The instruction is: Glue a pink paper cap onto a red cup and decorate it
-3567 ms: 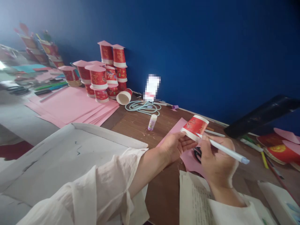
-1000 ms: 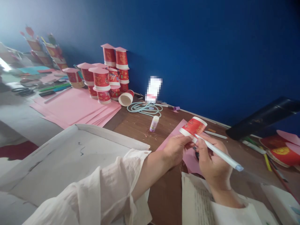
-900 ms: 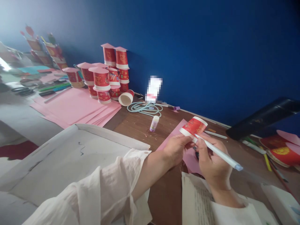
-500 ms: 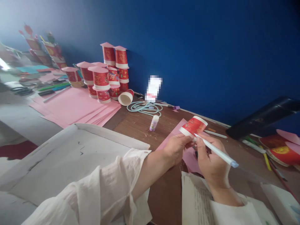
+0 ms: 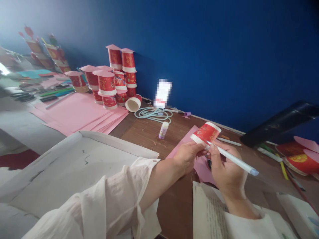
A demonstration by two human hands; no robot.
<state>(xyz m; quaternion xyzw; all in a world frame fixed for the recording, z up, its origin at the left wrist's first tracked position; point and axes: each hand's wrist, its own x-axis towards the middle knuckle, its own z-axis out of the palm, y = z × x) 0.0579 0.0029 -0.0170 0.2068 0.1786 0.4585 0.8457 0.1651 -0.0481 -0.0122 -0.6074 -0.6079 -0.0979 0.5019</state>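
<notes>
My left hand is closed on the rim of a red paper cup with gold print, held tilted above the table. A white pen with a pale blue end is pinched in my right hand, its tip against or very near the cup's side. Under my hands lies a sheet of pink paper, partly hidden by them. A small glue stick stands upright to the left of the cup.
Red cups with pink paper tops stand stacked at back left, beside pink sheets. A grey-white box lid lies left. Coiled pale cord sits by the blue wall. A black cylinder lies right; a printed booklet is in front.
The rear end of the pen has swung slightly right and up, and my right hand has shifted a little right. My left hand and the cup are nearly unmoved.
</notes>
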